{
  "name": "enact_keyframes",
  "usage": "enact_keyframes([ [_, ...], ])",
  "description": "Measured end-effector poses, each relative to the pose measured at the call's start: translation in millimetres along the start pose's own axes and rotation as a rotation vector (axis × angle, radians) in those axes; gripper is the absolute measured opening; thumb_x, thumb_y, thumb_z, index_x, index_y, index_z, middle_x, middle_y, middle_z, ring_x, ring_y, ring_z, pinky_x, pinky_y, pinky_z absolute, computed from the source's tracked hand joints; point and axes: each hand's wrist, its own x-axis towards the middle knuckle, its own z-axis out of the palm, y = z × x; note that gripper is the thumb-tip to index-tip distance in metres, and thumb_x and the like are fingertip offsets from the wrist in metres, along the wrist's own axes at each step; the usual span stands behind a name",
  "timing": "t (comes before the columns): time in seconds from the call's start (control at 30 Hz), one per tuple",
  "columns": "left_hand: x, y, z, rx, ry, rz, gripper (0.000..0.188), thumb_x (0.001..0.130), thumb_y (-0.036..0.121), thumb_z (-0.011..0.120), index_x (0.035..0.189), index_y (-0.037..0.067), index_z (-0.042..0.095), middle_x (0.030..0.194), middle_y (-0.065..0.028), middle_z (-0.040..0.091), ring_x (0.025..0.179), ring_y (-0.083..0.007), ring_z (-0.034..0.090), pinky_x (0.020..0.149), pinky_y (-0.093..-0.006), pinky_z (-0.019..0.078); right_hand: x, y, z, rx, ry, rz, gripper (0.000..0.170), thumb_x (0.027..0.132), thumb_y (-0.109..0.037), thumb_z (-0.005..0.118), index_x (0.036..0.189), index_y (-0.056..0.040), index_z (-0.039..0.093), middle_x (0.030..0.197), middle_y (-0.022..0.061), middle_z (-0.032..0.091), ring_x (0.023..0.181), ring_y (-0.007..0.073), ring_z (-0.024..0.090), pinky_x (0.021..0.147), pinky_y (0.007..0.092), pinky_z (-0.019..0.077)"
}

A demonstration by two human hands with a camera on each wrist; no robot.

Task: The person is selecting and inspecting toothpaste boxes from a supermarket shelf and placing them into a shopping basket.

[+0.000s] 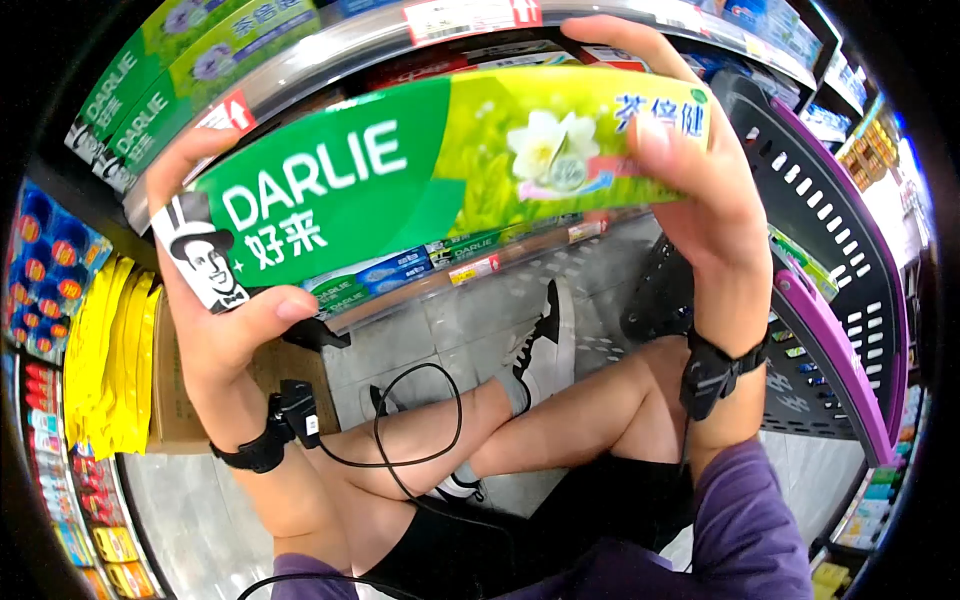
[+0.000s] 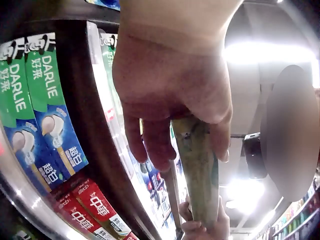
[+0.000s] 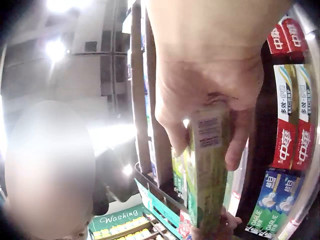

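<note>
A long green Darlie toothpaste box (image 1: 430, 165) with a white flower printed on it is held up by both hands, its front turned toward the head camera. My left hand (image 1: 225, 330) grips the end with the top-hat figure, thumb on the front face. At the yellow-green end, my right hand (image 1: 715, 205) holds it with the thumb over the front and the fingers behind. In the left wrist view the box (image 2: 197, 165) runs away edge-on from the left hand (image 2: 172, 90). A barcode shows on the box (image 3: 209, 150) below the right hand (image 3: 210, 80) in the right wrist view.
A black basket with a purple handle (image 1: 840, 350) stands at the right with boxes inside. Shelves behind carry more Darlie boxes (image 1: 190, 70) and red toothpaste boxes (image 3: 285, 140). Yellow bags (image 1: 110, 360) hang at the left beside a cardboard box (image 1: 190, 390). Crossed legs (image 1: 560, 420) lie below.
</note>
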Motion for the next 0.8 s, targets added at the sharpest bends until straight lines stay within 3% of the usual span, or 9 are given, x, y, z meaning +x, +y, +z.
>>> enact_keyframes([
  [0.13, 17.6, 9.6, 8.1, 0.14, 0.013, -0.023, 0.122, 0.051, 0.045, 0.099, 0.143, -0.003, 0.035, 0.139, -0.0148, 0.048, 0.116, -0.0196, 0.057, 0.099, -0.0317, 0.0473, -0.4, 1.8, -6.1, 0.07, 0.109, 0.16, 0.068, 0.087, -0.039, 0.064, 0.139, 0.0006, 0.046, 0.113, 0.0138, 0.067, 0.087, 0.0195, 0.072, 0.06, 0.0295, 0.0584],
  [0.2, 13.4, -1.0, 6.0, 0.397, -0.072, 0.243, 0.138, 0.043, 0.055, 0.098, 0.147, -0.006, 0.03, 0.146, -0.0166, 0.04, 0.122, -0.0195, 0.052, 0.105, -0.0334, 0.0418, -23.4, 30.1, -15.5, 0.35, 0.113, 0.209, 0.046, 0.089, -0.029, 0.068, 0.124, -0.0017, 0.055, 0.108, 0.0148, 0.068, 0.08, 0.0236, 0.072, 0.059, 0.0347, 0.0611],
  [0.33, -26.6, -27.2, 8.6, 0.272, -0.14, -0.082, 0.159, 0.046, 0.071, 0.088, 0.157, -0.002, 0.001, 0.154, -0.0222, 0.032, 0.12, -0.0261, 0.055, 0.102, -0.0392, 0.047, -49.7, 53.4, -8.0, 0.478, 0.186, 0.322, 0.041, 0.088, -0.026, 0.069, 0.12, -0.0033, 0.055, 0.103, 0.0157, 0.069, 0.076, 0.023, 0.072, 0.056, 0.0323, 0.0598],
  [0.4, -65.0, -48.2, -3.5, 0.134, -0.191, -0.391, 0.153, 0.051, 0.052, 0.096, 0.157, -0.002, -0.001, 0.144, -0.0199, 0.045, 0.12, -0.0229, 0.053, 0.102, -0.038, 0.0415, -64.0, 73.4, -9.8, 0.46, 0.272, 0.397, 0.036, 0.092, -0.026, 0.067, 0.119, -0.0042, 0.055, 0.1, 0.016, 0.07, 0.073, 0.024, 0.072, 0.055, 0.0317, 0.0592],
  [0.47, -84.1, -61.7, -22.0, 0.168, -0.416, -0.444, 0.138, 0.068, 0.042, 0.091, 0.158, 0.002, -0.006, 0.131, -0.0218, 0.058, 0.102, -0.0266, 0.062, 0.094, -0.038, 0.0466, -70.7, 86.2, -10.7, 0.605, 0.31, 0.478, 0.038, 0.093, -0.029, 0.066, 0.119, -0.0029, 0.055, 0.099, 0.0158, 0.07, 0.072, 0.0245, 0.072, 0.057, 0.0293, 0.059],
  [0.53, -75.6, -66.5, -2.5, 0.073, -0.463, -0.318, 0.119, 0.078, 0.035, 0.084, 0.159, 0.002, 0.003, 0.122, -0.0223, 0.064, 0.088, -0.0278, 0.065, 0.089, -0.0381, 0.0496, -69.5, 97.3, -13.3, 0.62, 0.338, 0.434, 0.038, 0.096, -0.03, 0.062, 0.122, -0.0026, 0.053, 0.101, 0.0167, 0.069, 0.072, 0.0268, 0.072, 0.056, 0.0303, 0.0587],
  [0.6, -54.9, -72.2, 14.3, 0.362, -0.849, -0.539, 0.089, 0.084, 0.039, 0.076, 0.154, 0.007, 0.033, 0.131, -0.0187, 0.061, 0.108, -0.0281, 0.064, 0.097, -0.0383, 0.0469, -71.4, 102.3, -26.3, 0.622, 0.329, 0.377, 0.043, 0.1, -0.035, 0.055, 0.126, -0.0006, 0.052, 0.104, 0.0185, 0.069, 0.073, 0.0294, 0.072, 0.057, 0.0308, 0.0587],
  [0.67, -54.5, -98.2, 14.6, 0.791, -1.014, -0.173, 0.079, 0.083, 0.03, 0.076, 0.15, 0.008, 0.04, 0.139, -0.0173, 0.055, 0.125, -0.0328, 0.055, 0.103, -0.0422, 0.0439, -71.5, 101.1, -29.2, 0.633, 0.409, 0.404, 0.045, 0.101, -0.037, 0.052, 0.125, 0.0013, 0.054, 0.104, 0.0194, 0.069, 0.073, 0.0297, 0.071, 0.057, 0.0302, 0.0579],
  [0.8, -54.3, -142.0, 25.3, 1.048, -0.947, 0.053, 0.07, 0.082, 0.023, 0.076, 0.143, 0.007, 0.046, 0.143, -0.0152, 0.05, 0.132, -0.0364, 0.048, 0.104, -0.0452, 0.0424, -85.1, 102.7, -39.1, 0.688, 0.412, 0.379, 0.046, 0.102, -0.038, 0.051, 0.124, 0.0026, 0.055, 0.104, 0.0202, 0.069, 0.073, 0.03, 0.071, 0.057, 0.0307, 0.0567],
])
